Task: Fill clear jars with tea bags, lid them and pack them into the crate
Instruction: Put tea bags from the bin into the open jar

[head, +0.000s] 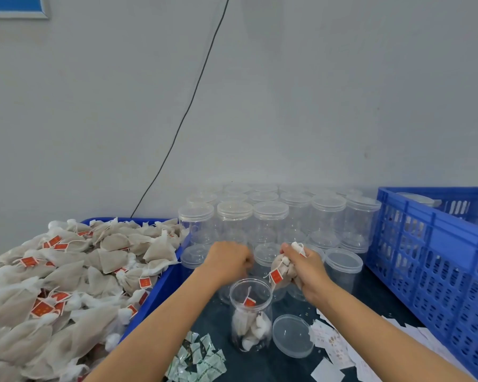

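An open clear jar (250, 315) stands on the dark table in front of me, with a few tea bags at its bottom and one red tag hanging inside. Its loose lid (292, 335) lies flat just to the right. My right hand (305, 267) grips a bunch of tea bags (282, 271) above and right of the jar's mouth. My left hand (228, 259) hovers above and behind the jar with fingers curled; what it holds, if anything, is hidden. A blue tray (160, 288) on the left is heaped with tea bags (66, 277).
Rows of lidded empty jars (271, 216) stand behind my hands against the wall. A blue slotted crate (431, 260) sits at the right. Small green-white sachets (199, 359) and white paper slips (334, 346) lie near the front edge. A black cable (188, 111) runs up the wall.
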`<state>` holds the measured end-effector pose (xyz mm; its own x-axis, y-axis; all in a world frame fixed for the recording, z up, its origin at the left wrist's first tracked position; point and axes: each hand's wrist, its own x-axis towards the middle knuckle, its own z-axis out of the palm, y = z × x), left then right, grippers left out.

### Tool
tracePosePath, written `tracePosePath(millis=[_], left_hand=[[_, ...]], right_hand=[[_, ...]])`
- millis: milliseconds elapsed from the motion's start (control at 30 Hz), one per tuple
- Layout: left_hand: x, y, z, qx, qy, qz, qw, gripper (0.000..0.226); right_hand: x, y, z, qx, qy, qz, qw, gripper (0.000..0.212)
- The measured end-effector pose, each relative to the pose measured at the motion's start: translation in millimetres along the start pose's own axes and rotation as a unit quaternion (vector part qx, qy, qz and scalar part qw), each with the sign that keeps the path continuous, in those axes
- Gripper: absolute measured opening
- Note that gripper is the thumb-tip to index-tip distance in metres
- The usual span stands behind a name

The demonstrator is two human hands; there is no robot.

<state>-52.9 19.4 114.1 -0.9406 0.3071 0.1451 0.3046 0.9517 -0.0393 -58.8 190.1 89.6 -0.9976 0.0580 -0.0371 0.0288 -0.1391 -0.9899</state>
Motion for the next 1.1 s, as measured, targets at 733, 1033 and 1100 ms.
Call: tracePosePath(millis=[733,1033,1100], left_hand=[[-18.7,9.8,28.5,-0.013,0.007,0.042,0.999,0.019],[-11.4,18.8,23.5,-0.053,-0.141,0.082,0.985,0.025],[-13.0,18.5,22.9,-0.029,-0.208,0.091,0.973,0.025]], right_hand=[[9.1,2.6,1.2,-0.011,0.041,0.043,0.998,0.017],[-0.7,0.1,0.4,-0.199,-0.05,-0.044,0.978,0.011],[-2.8,-0.1,3.9,-0.205,-0.058,-0.094,0.973,0.019]])
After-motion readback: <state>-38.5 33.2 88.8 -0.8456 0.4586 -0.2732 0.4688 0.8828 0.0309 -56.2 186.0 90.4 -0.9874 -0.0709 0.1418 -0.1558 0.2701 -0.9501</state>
